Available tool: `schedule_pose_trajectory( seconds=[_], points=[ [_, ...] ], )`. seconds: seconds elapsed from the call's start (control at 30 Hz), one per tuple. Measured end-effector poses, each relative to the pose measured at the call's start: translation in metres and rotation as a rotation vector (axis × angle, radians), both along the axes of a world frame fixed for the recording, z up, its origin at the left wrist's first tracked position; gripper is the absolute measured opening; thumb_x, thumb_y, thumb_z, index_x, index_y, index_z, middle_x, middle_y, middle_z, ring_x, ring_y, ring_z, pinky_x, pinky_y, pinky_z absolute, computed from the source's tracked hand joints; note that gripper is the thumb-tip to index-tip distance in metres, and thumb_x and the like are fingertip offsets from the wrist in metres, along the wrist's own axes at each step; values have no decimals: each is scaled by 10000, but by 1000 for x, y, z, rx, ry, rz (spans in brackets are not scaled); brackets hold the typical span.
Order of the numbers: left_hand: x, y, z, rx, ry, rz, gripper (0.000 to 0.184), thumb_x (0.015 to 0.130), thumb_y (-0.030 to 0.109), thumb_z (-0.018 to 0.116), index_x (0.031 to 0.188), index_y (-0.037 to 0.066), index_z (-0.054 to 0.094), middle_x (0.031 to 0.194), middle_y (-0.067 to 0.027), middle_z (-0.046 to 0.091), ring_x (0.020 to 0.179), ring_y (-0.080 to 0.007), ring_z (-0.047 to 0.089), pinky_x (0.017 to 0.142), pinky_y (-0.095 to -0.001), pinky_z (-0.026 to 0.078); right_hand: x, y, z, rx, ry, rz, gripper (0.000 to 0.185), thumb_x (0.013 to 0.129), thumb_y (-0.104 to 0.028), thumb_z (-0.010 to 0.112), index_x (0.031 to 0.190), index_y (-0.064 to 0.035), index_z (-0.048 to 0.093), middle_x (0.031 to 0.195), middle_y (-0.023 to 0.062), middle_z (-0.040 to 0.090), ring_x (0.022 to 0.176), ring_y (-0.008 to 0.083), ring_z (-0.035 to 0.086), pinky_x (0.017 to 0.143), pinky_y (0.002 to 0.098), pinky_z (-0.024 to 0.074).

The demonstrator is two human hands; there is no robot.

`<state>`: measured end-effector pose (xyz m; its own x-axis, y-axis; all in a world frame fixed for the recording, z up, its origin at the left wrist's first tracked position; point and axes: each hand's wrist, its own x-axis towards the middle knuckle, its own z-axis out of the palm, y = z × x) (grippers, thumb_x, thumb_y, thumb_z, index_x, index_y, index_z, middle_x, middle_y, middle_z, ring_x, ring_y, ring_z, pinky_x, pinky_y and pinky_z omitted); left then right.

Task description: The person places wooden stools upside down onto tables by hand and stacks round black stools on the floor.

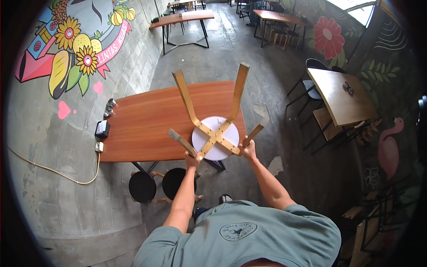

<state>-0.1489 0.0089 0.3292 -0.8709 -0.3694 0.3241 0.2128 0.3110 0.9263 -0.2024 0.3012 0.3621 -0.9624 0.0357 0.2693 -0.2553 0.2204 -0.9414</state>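
Note:
An upside-down stool (226, 129) with a round white seat underside and bent wooden legs is at the right end of a reddish-brown wooden table (147, 120). Its legs point upward, and wooden braces cross over the seat. My left hand (192, 159) is closed around the near left leg, low down by the seat. On the other side, my right hand (248, 149) grips the near right leg near its base. Whether the seat rests on the tabletop or hovers just above it, I cannot tell.
Two black-topped stools (142, 187) stand under the table's near edge. A black napkin holder (102, 129) and small jars (110, 107) sit by the left wall, near a cable (62, 174). Another table (342, 95) with chairs is on the right; more tables (184, 18) stand farther back.

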Motion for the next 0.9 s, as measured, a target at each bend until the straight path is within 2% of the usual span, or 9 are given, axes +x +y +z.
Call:
schedule_pose_trajectory(
  seconds=[0.23,0.57,0.6,0.63,0.67,0.7,0.73,0.8,0.9],
  points=[
    [-52,-20,-1,34,-104,-49,229,642,95,655,525,46,465,470,-22,489,446,-129,505,463,-299,397,-36,-15,-6,-75,-85,12,201,639,-58,651,679,-45,455,589,6,471,568,107,467,519,296,405],
    [-59,-24,-4,40,-138,-32,170,659,134,672,627,30,541,557,-64,589,557,-152,591,519,-323,448,-47,-20,-9,-24,-71,-51,218,664,-81,670,710,-45,460,578,14,487,550,128,490,519,296,418],
    [-54,-30,-2,14,-279,-79,280,680,237,742,767,23,583,688,-93,648,637,-180,624,584,-319,475,-40,-22,0,-48,-96,-83,233,671,-102,675,759,-38,468,620,37,504,583,154,506,554,307,432],
    [-48,-35,0,20,-275,-70,280,680,237,742,767,23,583,688,-93,648,637,-180,624,584,-319,475,-41,-20,-5,-69,-115,-112,258,677,-123,679,809,-32,477,662,59,520,615,179,522,589,319,447],
    [-39,-40,2,156,-246,-162,389,686,316,757,869,23,579,779,-107,659,705,-196,632,640,-321,482,-40,-16,-13,135,28,-190,385,682,-174,696,952,-13,473,816,102,520,755,221,530,695,343,454],
    [-28,-45,-1,295,-211,-247,505,692,395,771,970,22,575,870,-121,669,773,-212,639,697,-323,489,-25,-13,-13,140,21,-177,518,674,-207,723,1061,-2,446,950,121,469,883,231,498,773,352,433],
    [-16,-69,-39,11,-222,-104,620,717,466,745,1094,25,528,955,-120,654,866,-218,621,793,-330,477,-12,-9,-30,128,62,-224,577,674,-236,744,1104,1,441,983,115,449,877,237,490,762,341,431],
    [35,-108,-63,89,-390,23,535,744,423,733,1059,30,554,907,-101,655,891,-219,609,820,-341,469,28,-5,-66,142,-6,-286,518,709,-245,725,1075,-16,438,911,59,421,821,164,445,713,295,424],
    [136,-172,-101,478,-853,178,297,857,358,598,895,64,592,807,-23,627,590,-106,568,509,-267,470,99,-8,-136,365,-661,-152,426,755,-283,651,1037,-18,476,797,62,522,701,175,519,625,300,465]
  ],
)
